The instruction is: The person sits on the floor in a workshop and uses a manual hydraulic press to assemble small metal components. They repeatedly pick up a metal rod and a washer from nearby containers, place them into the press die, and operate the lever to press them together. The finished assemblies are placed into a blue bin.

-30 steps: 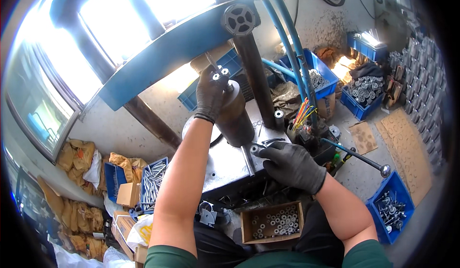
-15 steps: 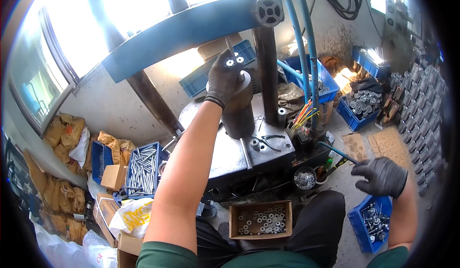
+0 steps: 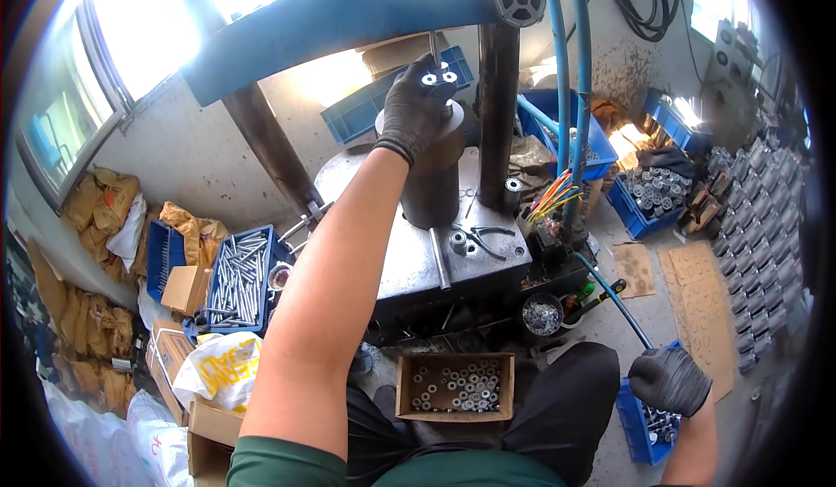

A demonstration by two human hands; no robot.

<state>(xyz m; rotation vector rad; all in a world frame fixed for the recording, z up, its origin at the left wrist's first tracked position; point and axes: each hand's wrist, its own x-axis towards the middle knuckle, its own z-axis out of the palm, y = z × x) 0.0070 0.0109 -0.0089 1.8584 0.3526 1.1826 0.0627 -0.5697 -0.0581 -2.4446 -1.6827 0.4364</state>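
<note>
holding two small nuts (image 3: 438, 77) in your left hand (image 3: 416, 108) fingers atop the press cylinder (image 3: 430, 173); your right hand (image 3: 669, 381) closes inside the blue bin (image 3: 640, 422), contents hidden, so loading looks unfinished.

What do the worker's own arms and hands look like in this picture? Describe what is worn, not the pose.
Both hands wear dark grey-black work gloves: the left hand and the right hand. The gloves end at the wrist, with a snug cuff on the left. The forearms are bare, and short dark green sleeves cover the upper arms.
</note>
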